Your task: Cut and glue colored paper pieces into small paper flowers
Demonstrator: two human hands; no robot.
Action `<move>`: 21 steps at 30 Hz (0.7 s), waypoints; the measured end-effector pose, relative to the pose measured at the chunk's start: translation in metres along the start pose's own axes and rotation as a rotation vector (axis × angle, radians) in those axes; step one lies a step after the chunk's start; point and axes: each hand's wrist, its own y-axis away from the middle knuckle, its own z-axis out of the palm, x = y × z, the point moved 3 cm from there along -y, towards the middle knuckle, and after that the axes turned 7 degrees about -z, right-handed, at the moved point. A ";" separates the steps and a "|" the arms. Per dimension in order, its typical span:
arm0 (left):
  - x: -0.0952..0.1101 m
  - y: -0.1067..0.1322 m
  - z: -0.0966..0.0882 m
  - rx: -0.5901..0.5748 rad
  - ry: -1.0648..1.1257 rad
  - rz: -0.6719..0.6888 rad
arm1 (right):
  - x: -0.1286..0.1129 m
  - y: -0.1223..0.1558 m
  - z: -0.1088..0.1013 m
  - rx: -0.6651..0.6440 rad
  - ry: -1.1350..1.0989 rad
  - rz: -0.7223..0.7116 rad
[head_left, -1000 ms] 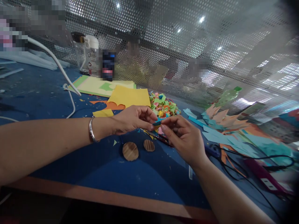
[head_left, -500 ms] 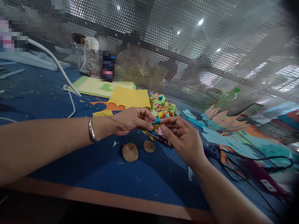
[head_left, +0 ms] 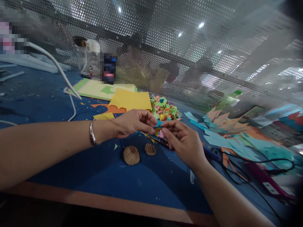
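Observation:
My left hand (head_left: 132, 123) and my right hand (head_left: 184, 142) meet above the blue table (head_left: 146, 179), fingertips pinched together on a small blue paper piece (head_left: 158, 127). A silver bracelet (head_left: 92, 133) sits on my left wrist. Two round wooden discs (head_left: 131, 155) lie on the table just below my hands. A pile of small folded coloured paper pieces (head_left: 165, 109) lies right behind my fingers. A thin dark tool (head_left: 158, 140) lies under my right hand.
Yellow paper sheets (head_left: 130, 99) and an orange scrap lie behind my left hand. Cut teal and orange paper scraps (head_left: 227, 135) spread at the right, with black cables (head_left: 260, 162). Bottles (head_left: 92, 58) stand by the perforated metal screen (head_left: 189, 41). A white cable (head_left: 59, 71) runs at the left.
Both hands stay pinched on the small blue piece and have shifted very slightly; my right fingers have closed in a little on the paper. The view has tilted slightly.

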 end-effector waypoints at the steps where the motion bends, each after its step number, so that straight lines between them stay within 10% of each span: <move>1: 0.000 0.000 0.000 0.004 -0.008 0.000 | -0.001 0.000 0.000 0.003 0.015 -0.001; 21: -0.015 0.002 0.010 0.249 -0.309 0.145 | 0.001 -0.001 0.005 0.073 0.064 -0.040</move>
